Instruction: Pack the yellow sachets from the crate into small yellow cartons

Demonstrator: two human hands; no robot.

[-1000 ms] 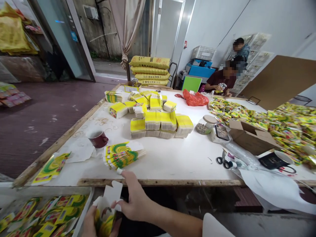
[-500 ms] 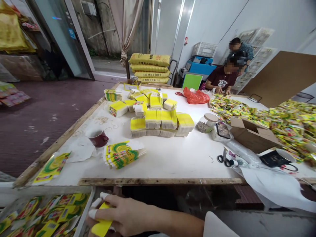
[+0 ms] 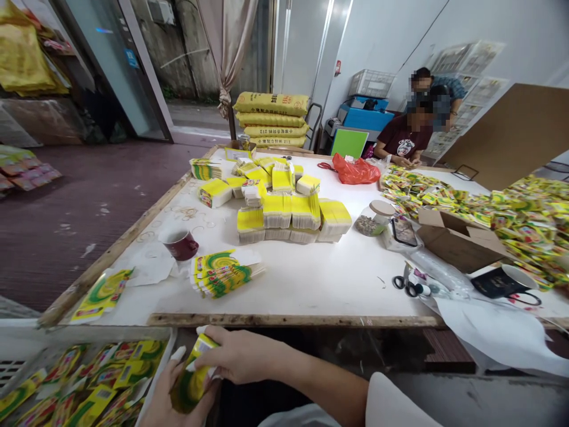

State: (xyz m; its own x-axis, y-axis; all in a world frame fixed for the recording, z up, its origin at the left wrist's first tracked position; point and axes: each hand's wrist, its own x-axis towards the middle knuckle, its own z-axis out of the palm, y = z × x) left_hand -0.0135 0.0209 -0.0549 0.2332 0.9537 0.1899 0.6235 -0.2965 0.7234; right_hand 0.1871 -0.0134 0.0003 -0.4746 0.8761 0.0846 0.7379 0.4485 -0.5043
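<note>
A small yellow and green printed packet [image 3: 194, 379] is held between my two hands below the table's front edge. From below, my left hand [image 3: 171, 396] closes around its lower part. My right hand [image 3: 237, 357] grips the upper end with bent fingers; white covers sit on several fingertips. Left of my hands, a white plastic crate [image 3: 168, 356] holds many similar filled packets [image 3: 89, 403]. On the table [image 3: 302, 290] in front, a fanned stack of flat packets [image 3: 224, 273] lies beside a dark red mug [image 3: 180, 244].
Bundled yellow packets [image 3: 291, 213] stand mid-table. To the right are a lidded jar [image 3: 373, 219], scissors [image 3: 406, 284], a cardboard box [image 3: 457, 240], a black mug [image 3: 502, 281] and a packet heap [image 3: 528, 228]. Two people [image 3: 406, 139] are at the far right. Wooden trim [image 3: 288, 320] edges the table.
My right hand has shifted right and up a little, and the packet now shows its printed face. My left hand, mostly hidden before, has come into view around it. The camera view shifted slightly.
</note>
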